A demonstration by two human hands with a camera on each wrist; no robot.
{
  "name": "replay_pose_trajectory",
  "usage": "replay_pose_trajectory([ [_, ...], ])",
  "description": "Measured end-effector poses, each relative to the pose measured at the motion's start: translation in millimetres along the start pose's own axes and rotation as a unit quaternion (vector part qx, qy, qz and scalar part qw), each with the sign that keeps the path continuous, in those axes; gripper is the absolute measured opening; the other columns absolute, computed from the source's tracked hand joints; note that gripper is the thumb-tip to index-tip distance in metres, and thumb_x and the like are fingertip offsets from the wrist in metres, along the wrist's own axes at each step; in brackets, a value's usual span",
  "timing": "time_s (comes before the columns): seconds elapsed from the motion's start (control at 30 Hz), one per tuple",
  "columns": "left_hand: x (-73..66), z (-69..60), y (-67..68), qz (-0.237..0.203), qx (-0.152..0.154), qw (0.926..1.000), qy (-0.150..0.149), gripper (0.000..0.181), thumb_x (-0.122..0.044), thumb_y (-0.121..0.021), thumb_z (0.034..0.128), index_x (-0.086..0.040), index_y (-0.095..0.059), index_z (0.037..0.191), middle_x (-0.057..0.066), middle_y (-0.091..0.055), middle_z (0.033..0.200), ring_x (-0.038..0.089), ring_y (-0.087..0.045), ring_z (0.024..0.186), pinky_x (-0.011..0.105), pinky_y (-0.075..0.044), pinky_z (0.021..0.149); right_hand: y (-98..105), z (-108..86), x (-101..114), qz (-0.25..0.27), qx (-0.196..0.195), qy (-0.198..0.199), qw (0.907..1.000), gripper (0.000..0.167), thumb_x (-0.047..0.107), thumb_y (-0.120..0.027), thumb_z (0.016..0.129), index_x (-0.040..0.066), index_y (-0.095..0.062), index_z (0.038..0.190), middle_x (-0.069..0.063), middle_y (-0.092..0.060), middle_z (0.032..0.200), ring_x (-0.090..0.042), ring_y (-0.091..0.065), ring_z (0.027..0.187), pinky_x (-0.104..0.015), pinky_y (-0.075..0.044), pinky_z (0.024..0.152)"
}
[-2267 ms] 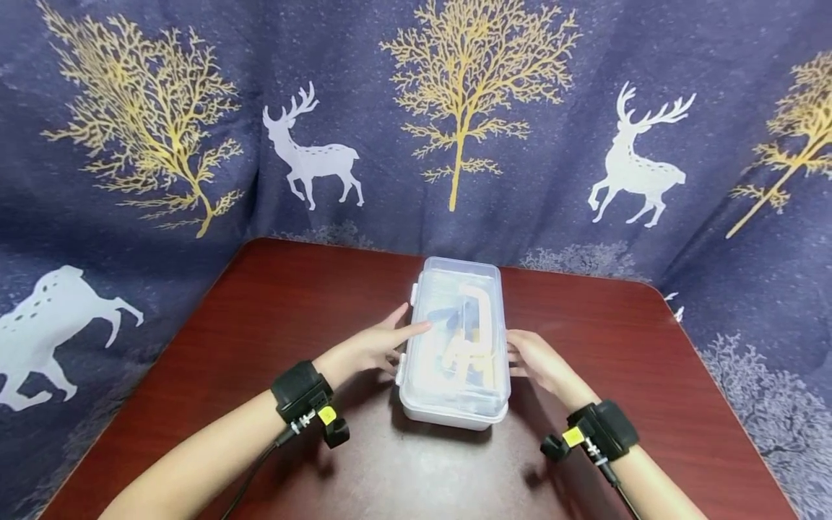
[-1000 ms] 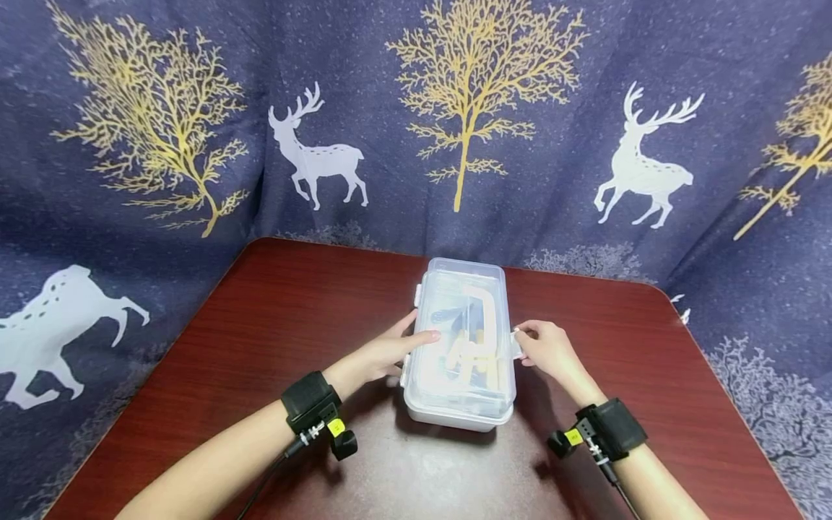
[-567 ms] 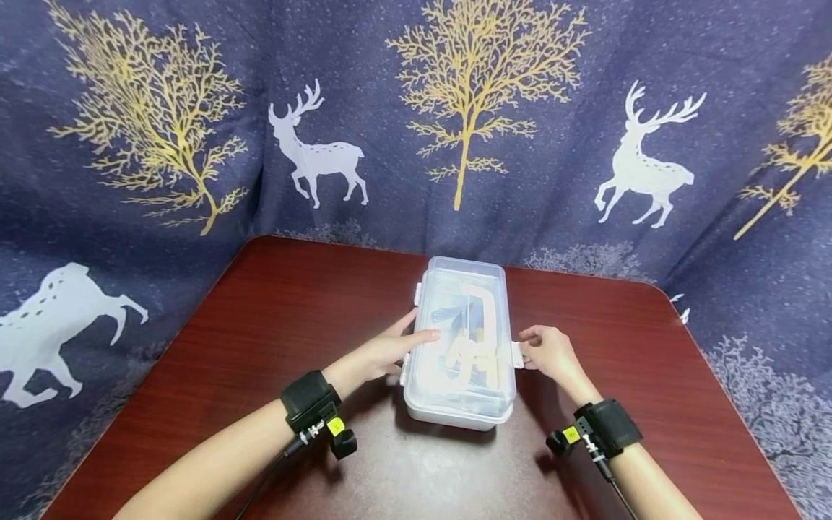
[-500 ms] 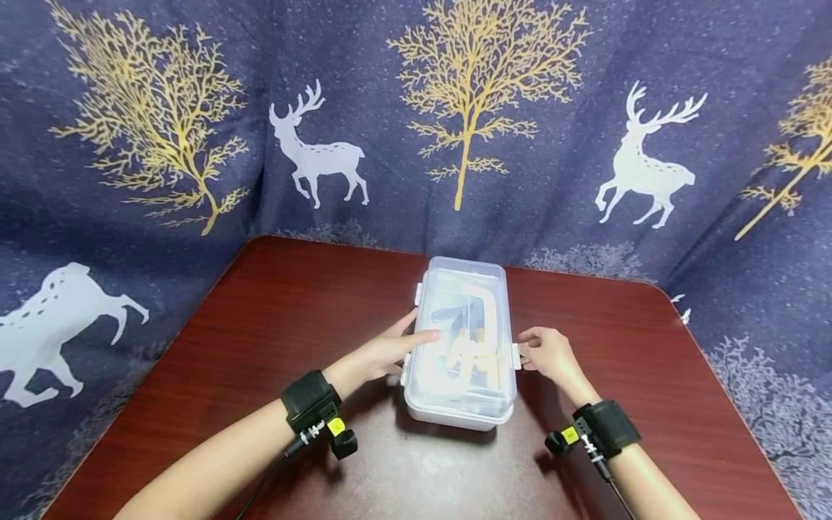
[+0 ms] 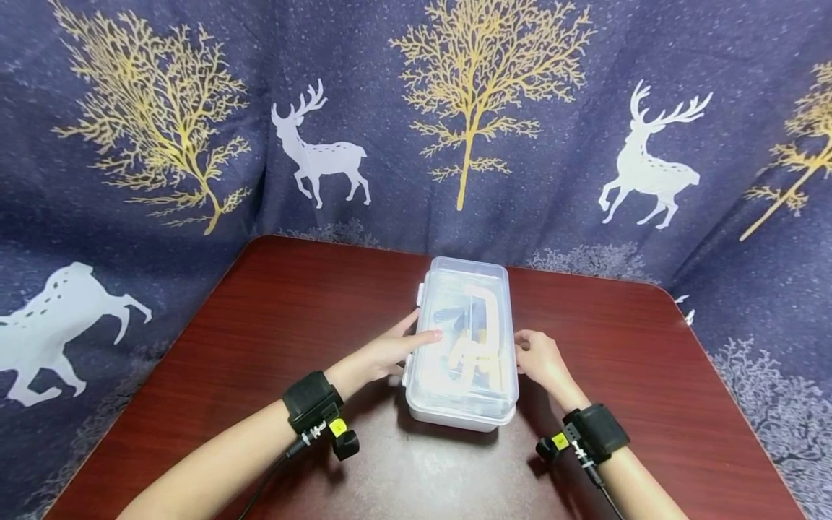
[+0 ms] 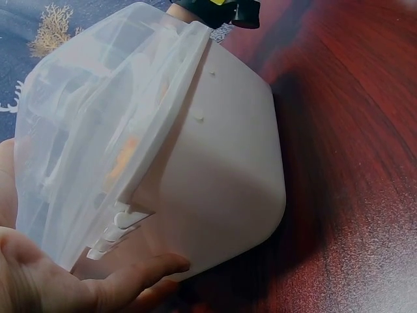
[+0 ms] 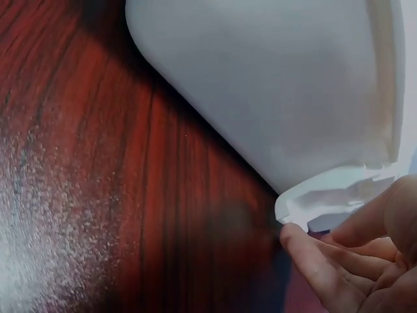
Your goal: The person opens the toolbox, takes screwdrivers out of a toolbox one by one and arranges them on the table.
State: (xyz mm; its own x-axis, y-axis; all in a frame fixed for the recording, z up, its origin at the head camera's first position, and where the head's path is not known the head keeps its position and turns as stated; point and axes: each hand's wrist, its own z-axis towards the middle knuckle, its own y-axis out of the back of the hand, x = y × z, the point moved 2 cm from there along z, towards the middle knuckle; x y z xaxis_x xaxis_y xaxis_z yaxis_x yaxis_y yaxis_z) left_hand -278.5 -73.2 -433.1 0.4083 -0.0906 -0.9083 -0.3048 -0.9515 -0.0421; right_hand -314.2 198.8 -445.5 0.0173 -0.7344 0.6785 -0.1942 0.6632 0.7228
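Note:
A plastic storage box (image 5: 455, 408), with a clear lid and pale base, lies lengthwise on the table. My left hand (image 5: 383, 354) holds its left side, thumb on the lid and fingers against the side wall. In the left wrist view, fingers of the left hand (image 6: 130, 280) touch the base below a hinge (image 6: 118, 228). My right hand (image 5: 542, 361) is at the box's right side. The right wrist view shows the right hand (image 7: 365, 261) with its fingertips at the free end of a white latch (image 7: 326, 195), which stands out from the wall. The head view hides this latch.
Pale and yellowish things show blurrily through the lid, beside a white handle-like shape (image 5: 492, 318). The dark red table (image 5: 312, 289) reaches back to a blue curtain (image 5: 390, 144) printed with deer and trees. Wrist straps carry cameras and cables.
My right hand has pinched the latch, and the hand has moved in closer to the box. The latch, seen sticking out earlier, has dropped from the head view. My left hand keeps its hold.

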Motion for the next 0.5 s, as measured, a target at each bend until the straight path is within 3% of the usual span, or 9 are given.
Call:
replay_pose_trajectory([
  [0.23,-2.7,-1.2,0.1,0.004,-0.002,1.0000,0.001,0.088,-0.043,-0.065,0.0872,-0.033,-0.009,0.154,0.018,-0.033,0.153,0.036,-0.051,0.127,0.057,-0.050,0.095,-1,0.9,1,-0.064,-0.045,0.049,0.9957,0.030,0.016,-0.048,0.093,0.000,-0.066,0.112,-0.019,-0.071,0.104,-0.023,-0.068,0.085,-0.031,-0.054,0.069],
  [0.37,-5.5,-2.3,0.5,0.035,-0.006,0.9993,0.005,0.092,-0.047,-0.064,0.0871,-0.031,-0.005,0.155,0.018,-0.028,0.156,0.037,-0.047,0.131,0.057,-0.049,0.096,-3,-5.5,0,-0.053,-0.050,0.045,0.9963,0.034,0.018,-0.043,0.097,0.001,-0.064,0.117,-0.018,-0.070,0.106,-0.021,-0.068,0.084,-0.032,-0.054,0.073],
  [0.43,-9.9,-4.7,1.2,0.090,-0.027,0.9954,-0.020,0.095,-0.049,-0.065,0.0861,-0.026,-0.005,0.156,0.018,-0.028,0.156,0.036,-0.045,0.134,0.055,-0.047,0.101,-4,-12.1,0,-0.032,-0.051,0.035,0.9976,0.036,0.018,-0.039,0.099,0.001,-0.062,0.121,-0.019,-0.069,0.110,-0.019,-0.069,0.083,-0.031,-0.055,0.073],
  [0.5,-19.7,-8.6,1.2,0.161,-0.075,0.9809,-0.081,0.092,-0.049,-0.066,0.0857,-0.020,-0.013,0.155,0.018,-0.033,0.154,0.035,-0.045,0.134,0.052,-0.045,0.105,-5,-21.6,1,-0.001,-0.053,0.024,0.9983,0.037,0.017,-0.037,0.101,0.001,-0.058,0.126,-0.021,-0.067,0.115,-0.021,-0.070,0.085,-0.031,-0.057,0.073],
])
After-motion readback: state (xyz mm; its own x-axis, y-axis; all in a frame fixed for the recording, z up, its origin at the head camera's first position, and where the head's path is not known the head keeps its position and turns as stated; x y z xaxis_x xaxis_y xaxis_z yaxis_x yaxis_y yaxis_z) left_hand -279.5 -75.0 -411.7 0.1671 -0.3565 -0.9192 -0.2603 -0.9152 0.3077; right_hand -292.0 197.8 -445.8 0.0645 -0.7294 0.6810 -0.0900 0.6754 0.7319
